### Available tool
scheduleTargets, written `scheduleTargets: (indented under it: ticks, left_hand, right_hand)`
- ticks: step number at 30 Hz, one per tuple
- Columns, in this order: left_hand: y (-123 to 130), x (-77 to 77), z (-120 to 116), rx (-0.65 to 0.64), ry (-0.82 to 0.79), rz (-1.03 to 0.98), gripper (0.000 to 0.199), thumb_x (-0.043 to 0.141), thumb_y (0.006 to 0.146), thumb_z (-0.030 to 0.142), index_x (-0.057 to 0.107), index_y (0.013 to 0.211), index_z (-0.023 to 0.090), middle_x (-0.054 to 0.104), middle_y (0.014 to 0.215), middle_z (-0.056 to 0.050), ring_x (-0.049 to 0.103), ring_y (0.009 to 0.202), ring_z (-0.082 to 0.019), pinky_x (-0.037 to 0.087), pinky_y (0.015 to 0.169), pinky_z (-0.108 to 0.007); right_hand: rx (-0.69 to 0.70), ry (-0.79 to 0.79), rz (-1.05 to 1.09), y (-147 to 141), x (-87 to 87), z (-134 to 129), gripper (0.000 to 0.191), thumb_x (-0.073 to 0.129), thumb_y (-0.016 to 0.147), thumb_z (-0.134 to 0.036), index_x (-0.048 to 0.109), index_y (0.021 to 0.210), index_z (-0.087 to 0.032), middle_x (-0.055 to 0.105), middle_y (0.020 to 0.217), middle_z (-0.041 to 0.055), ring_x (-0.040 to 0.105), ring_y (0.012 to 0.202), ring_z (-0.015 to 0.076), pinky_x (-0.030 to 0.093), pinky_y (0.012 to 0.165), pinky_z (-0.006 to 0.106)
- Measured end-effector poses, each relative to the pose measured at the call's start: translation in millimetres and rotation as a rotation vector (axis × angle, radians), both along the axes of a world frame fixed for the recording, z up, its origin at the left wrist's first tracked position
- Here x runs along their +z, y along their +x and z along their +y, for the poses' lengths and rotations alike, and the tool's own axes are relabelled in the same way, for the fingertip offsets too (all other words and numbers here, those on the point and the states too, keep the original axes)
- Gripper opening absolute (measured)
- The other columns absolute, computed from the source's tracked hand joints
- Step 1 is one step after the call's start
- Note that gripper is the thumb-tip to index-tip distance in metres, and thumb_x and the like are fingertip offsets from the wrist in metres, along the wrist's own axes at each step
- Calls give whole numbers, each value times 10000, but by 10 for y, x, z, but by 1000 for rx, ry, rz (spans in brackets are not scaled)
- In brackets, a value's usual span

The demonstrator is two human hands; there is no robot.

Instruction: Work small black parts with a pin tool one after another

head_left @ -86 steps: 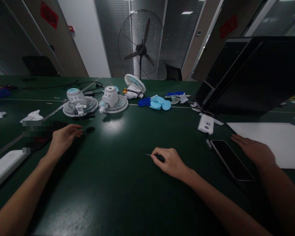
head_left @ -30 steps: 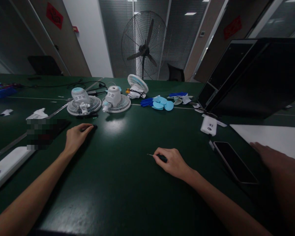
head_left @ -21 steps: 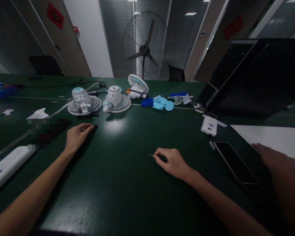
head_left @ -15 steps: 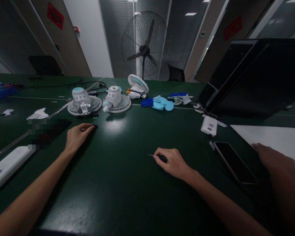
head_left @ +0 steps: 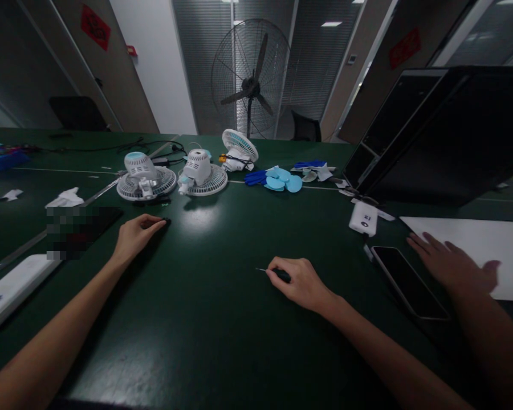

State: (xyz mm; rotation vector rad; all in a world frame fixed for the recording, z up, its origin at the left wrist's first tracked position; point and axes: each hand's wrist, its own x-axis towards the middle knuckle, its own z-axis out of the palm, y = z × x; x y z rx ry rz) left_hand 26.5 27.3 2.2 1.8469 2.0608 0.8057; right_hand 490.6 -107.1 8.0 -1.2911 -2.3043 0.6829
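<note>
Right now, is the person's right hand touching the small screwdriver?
Touching. The head view shows the right hand closed around the small screwdriver, with its thin metal shaft sticking out.

your left grip and right grip are bare hands, and your slender forearms run bare as far as they show.

A single view is taken from head height, aimed forward and down over the green tabletop. The left hand and right hand are framed fairly near; the pedestal fan is seen farther off, upper centre.
</note>
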Motion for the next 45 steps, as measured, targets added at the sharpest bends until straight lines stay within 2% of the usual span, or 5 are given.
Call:
scheduleTargets:
  ticks: [5, 26, 30, 39, 45]
  left_hand:
    - [4, -25, -2, -138, 6, -9, 652, 608, 834, 666, 721, 1279, 204, 744, 1028, -79, 682, 911, -247, 482, 726, -274]
    - [207, 54, -76, -370, 36, -3, 643, 584, 862, 692, 738, 1229, 188, 723, 1098, -114, 655, 892, -251, 495, 785, -319]
    - [507, 80, -191, -414, -37, -24, 568, 616, 870, 619, 726, 1241, 203, 720, 1121, -112, 647, 903, -261, 506, 790, -342]
    - [1640, 50, -701, -916, -100, -199, 213, 647, 938, 319, 738, 1107, 226, 697, 1101, -72, 644, 953, -195, 508, 836, -313]
    - [2043, -10, -833, -1013, -96, -247, 175, 686, 920, 291, 733, 1073, 218, 693, 1043, -70, 633, 917, -193, 509, 839, -326]
  right_hand:
    - [3, -13, 2, 5, 7, -4, 188, 534, 1054, -320, 675, 1075, -199, 721, 936, 25, 676, 757, 131, 530, 677, 250]
    - [2, -12, -3, -3, 15, 3, 198, 532, 1055, -341, 677, 1064, -206, 710, 897, 16, 659, 714, 127, 506, 632, 237]
    - [4, 2, 6, -5, 10, 5, 194, 535, 1053, -337, 678, 1066, -207, 709, 892, 13, 660, 714, 129, 502, 634, 242]
    - [-7, 72, -32, -11, 19, -1, 157, 555, 1035, -308, 678, 1040, -211, 710, 886, 5, 657, 725, 137, 473, 674, 267]
    - [10, 133, -41, -23, 23, -10, 145, 561, 1025, -290, 680, 1031, -207, 731, 930, 21, 669, 759, 152, 470, 716, 283]
